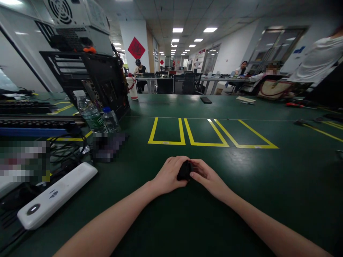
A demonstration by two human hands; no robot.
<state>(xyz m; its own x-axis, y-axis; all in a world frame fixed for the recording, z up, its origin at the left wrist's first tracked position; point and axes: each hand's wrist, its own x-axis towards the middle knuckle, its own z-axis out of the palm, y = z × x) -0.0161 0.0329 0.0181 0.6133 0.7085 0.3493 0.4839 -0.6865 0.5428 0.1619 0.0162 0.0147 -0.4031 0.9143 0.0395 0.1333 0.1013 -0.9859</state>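
Between my two hands, low over the middle of the green table (171, 221), is a small black object (184, 171). Its kind I cannot make out. My left hand (171, 175) is closed around its left side, thumb below and fingers over the top. From the other side, my right hand (205, 175) pinches at its right edge with curled fingers and thumb. The fingers partly cover the object. Beyond the hands, yellow tape (166, 143) marks several open-topped shapes on the table.
On the left lie a long white device (59, 196), tangled black cables (72, 150), a green-labelled water bottle (89, 112) and a blue-capped bottle (110, 120). A black computer case (104, 82) stands behind. A dark flat item (206, 100) rests farther back; people are in the background.
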